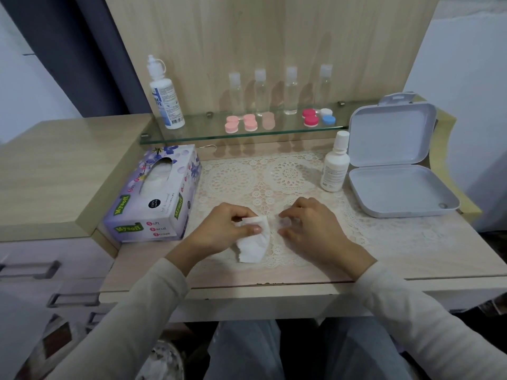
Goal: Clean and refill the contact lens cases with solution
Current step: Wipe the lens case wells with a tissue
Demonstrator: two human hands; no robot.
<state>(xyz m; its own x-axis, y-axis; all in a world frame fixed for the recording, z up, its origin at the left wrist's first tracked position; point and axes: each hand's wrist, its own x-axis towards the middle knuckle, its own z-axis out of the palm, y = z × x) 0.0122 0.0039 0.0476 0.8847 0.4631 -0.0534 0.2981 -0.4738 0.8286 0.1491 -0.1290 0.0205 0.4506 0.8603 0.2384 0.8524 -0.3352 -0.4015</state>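
My left hand (227, 231) pinches a crumpled white tissue (253, 244) over the lace mat (263, 182). Just to its right, my right hand (310, 223) has curled fingers around a small clear piece (286, 222), possibly part of a lens case; it is too small to tell. On the glass shelf (192, 137) lie several closed lens cases: pink ones (241, 123), a beige one (268, 120), a red one (310, 117) and a white-and-blue one (327, 116). A small white solution bottle (335, 163) stands at the mat's right edge. A larger solution bottle (164, 97) stands on the shelf's left end.
A tissue box (156, 193) lies left of the mat. An open white plastic box (395, 171) sits at the right, its lid upright. Several clear travel bottles (290, 91) line the back of the shelf. Drawers with handles (30, 270) are at the lower left.
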